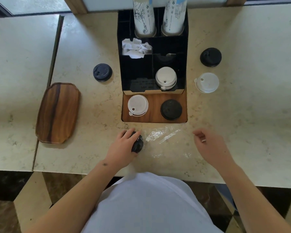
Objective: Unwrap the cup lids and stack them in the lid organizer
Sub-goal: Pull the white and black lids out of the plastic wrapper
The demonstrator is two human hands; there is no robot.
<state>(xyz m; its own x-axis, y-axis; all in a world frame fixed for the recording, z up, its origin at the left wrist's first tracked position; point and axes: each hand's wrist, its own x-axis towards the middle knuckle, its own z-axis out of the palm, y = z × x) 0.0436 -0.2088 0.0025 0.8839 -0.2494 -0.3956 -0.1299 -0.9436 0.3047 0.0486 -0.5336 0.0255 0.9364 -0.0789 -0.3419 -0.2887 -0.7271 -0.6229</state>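
Observation:
My left hand (123, 145) grips a black cup lid (137, 144) just above the counter, near the front edge. A clear plastic wrap (165, 137) lies flat to its right. My right hand (208, 143) hovers over the counter beyond the wrap, fingers loosely curled, holding nothing. The black lid organizer (136, 73) stands ahead; a white lid stack (165, 77) sits in its right compartment. On its wooden base (154, 106) rest a white lid (137, 105) and a black lid (171, 109).
Loose lids lie on the counter: a black lid (102, 72) at left, a black lid (210, 57) and a white lid (207, 82) at right. A wooden tray (58, 112) lies at left. Crumpled paper (136, 47) and two cup stacks (144, 15) fill the organizer's rear.

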